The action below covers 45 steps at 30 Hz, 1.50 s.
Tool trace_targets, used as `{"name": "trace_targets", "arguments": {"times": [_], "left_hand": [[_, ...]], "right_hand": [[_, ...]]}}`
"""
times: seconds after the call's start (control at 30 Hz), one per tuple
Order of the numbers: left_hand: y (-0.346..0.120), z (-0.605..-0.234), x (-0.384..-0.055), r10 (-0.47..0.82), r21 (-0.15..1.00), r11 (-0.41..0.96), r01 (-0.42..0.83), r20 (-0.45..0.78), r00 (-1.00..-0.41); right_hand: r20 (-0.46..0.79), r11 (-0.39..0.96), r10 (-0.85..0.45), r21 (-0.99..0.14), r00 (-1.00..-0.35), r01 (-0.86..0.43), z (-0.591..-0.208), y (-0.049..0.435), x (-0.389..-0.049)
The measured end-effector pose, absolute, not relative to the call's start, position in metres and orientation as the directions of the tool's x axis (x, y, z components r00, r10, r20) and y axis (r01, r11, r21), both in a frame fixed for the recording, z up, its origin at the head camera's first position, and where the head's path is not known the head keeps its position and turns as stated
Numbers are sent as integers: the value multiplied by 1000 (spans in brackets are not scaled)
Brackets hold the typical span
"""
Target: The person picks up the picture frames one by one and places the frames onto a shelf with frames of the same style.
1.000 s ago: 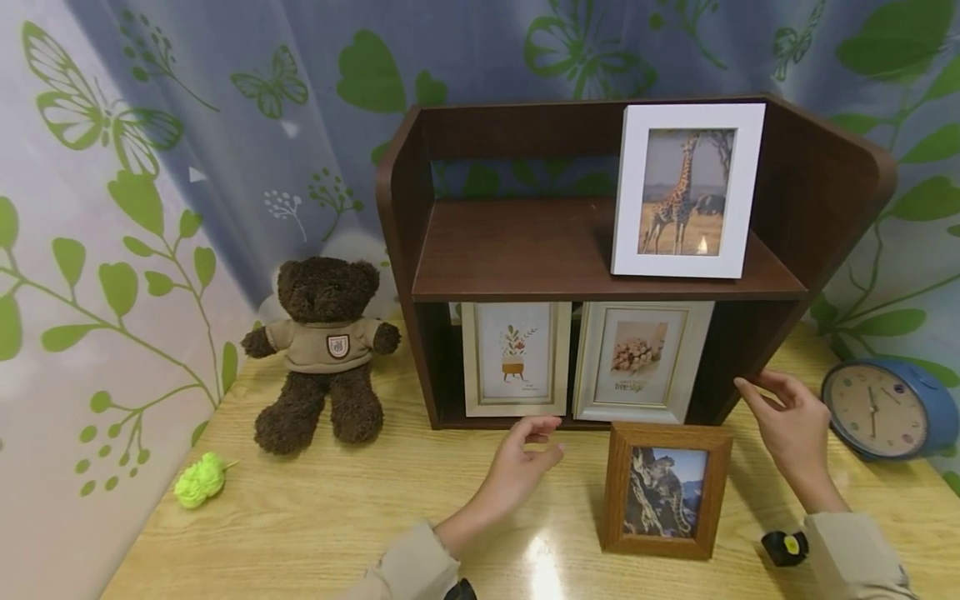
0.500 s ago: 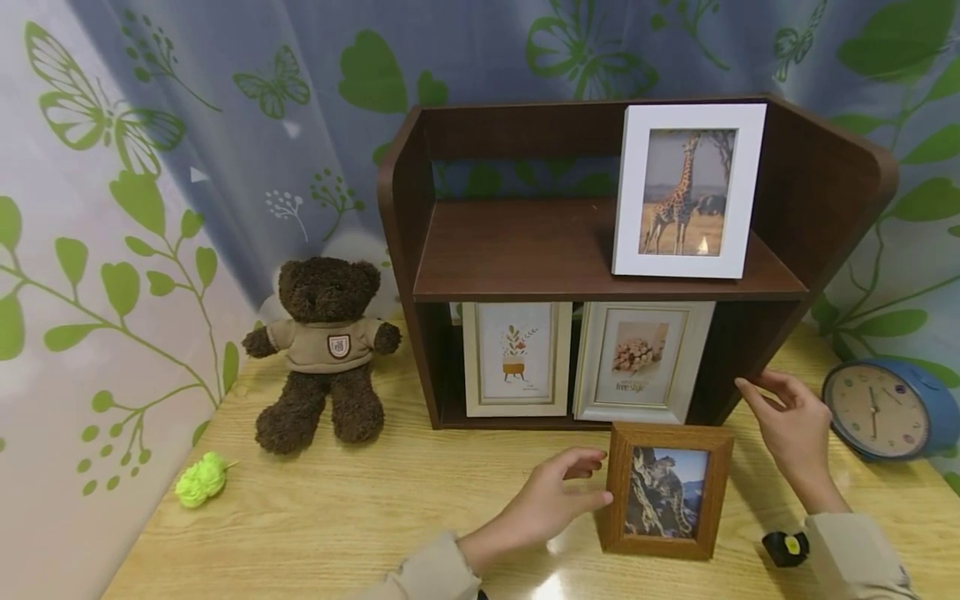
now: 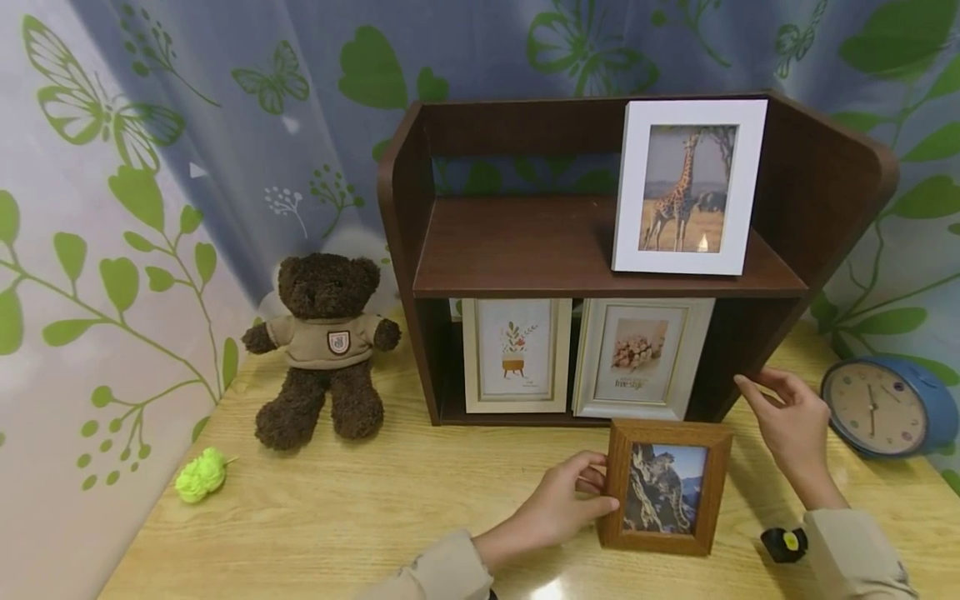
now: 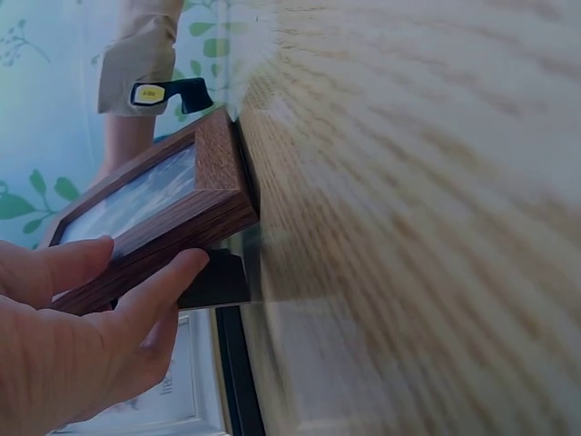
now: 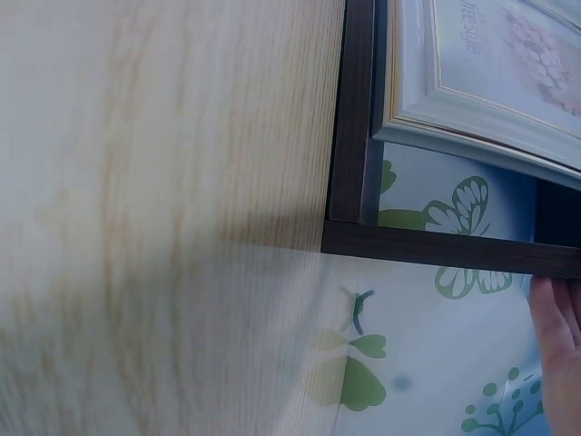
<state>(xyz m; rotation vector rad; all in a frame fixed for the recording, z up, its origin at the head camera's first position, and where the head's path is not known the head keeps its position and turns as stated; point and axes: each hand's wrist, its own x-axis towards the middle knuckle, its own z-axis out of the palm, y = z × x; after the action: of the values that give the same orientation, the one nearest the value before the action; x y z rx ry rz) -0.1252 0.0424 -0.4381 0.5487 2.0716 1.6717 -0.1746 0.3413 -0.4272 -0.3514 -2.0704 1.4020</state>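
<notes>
A brown wooden picture frame (image 3: 617, 525) with a photo of a spotted big cat stands upright on the table, leaning back slightly. My left hand (image 3: 558, 504) pinches its left edge, thumb at the front and fingers behind. In the left wrist view the frame (image 4: 213, 163) sits between thumb and fingers, and a dark stand shows behind it. The fingertips of my right hand (image 3: 793, 433) touch the outer right side of the dark brown shelf (image 3: 517, 242). In the right wrist view only part of that hand (image 5: 561, 331) shows, against the shelf's side panel (image 5: 454, 247).
On the upper shelf stands a white frame (image 3: 630, 192) with a giraffe photo. Two pale frames, a plant print (image 3: 516, 354) and a flower print (image 3: 637, 354), fill the lower compartment. A teddy bear (image 3: 322, 350) and green flower (image 3: 201, 475) are left; a blue clock (image 3: 877, 408) is right.
My left hand has moved right and toward me, from in front of the shelf to the brown frame, and has taken hold of its left edge. The right hand stays at the shelf's side.
</notes>
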Motion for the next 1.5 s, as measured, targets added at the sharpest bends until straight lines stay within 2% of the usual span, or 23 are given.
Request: {"name": "trace_targets", "arguments": {"times": [0.23,0.53,0.87,1.13,1.5], "left_hand": [[46,-440,-127,542,986,166,13,-80,-837],[45,-442,-125,518,991,128,29,-42,-854],[46,-441,-122,462,996,81,-46,-79,-883],[47,-441,-121,461,995,95,19,-27,-887],[41,-439,-122,453,997,72,7,-26,-891]], "right_hand": [[310,366,537,-924,-785,-114,-426,342,-177],[315,379,532,-919,-786,-111,-426,342,-176],[304,364,546,-926,-781,-106,-426,342,-176],[304,350,548,-929,-779,-116,-426,341,-176],[306,339,550,-932,-777,-128,-427,341,-176]]}}
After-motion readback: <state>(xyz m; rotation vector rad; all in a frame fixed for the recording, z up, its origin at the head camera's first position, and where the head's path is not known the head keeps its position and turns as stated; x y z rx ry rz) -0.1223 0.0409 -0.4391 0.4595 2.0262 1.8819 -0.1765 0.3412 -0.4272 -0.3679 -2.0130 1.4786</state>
